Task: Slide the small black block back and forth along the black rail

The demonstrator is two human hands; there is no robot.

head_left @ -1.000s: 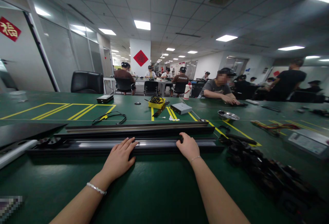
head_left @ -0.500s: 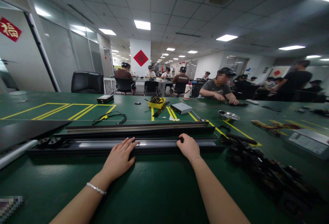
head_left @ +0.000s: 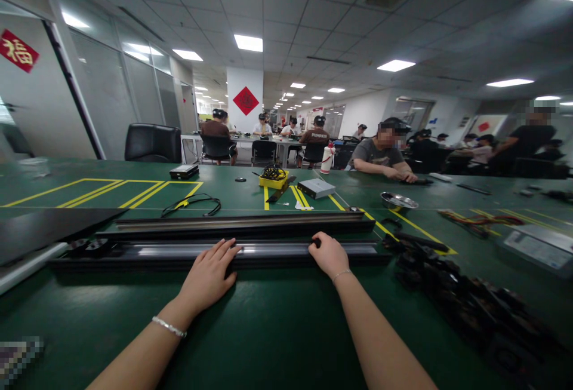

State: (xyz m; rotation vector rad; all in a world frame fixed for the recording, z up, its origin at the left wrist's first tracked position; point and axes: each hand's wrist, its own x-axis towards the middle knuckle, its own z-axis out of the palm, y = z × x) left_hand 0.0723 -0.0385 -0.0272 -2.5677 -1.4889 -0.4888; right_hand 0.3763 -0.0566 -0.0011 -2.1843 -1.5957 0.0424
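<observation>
A long black rail with a shiny strip (head_left: 273,250) lies crosswise on the green table. My left hand (head_left: 210,273) rests on its near edge, fingers spread and thumb apart. My right hand (head_left: 329,254) is on the rail further right, its fingers closed round a small black piece (head_left: 317,242). Just behind, a second long dark rail (head_left: 250,223) lies parallel. Two round black parts (head_left: 96,245) sit at the left end of the near rail.
Black parts (head_left: 465,294) are heaped at the right, near a metal box (head_left: 539,248) and coloured wires (head_left: 483,220). Further back are a metal bowl (head_left: 399,200), a grey box (head_left: 316,188) and a yellow tray (head_left: 274,182). A person (head_left: 380,154) sits across the table.
My hands hold nearly the same places. The seated person's hands across the table have drawn closer together, and a standing person at the far right has shifted right.
</observation>
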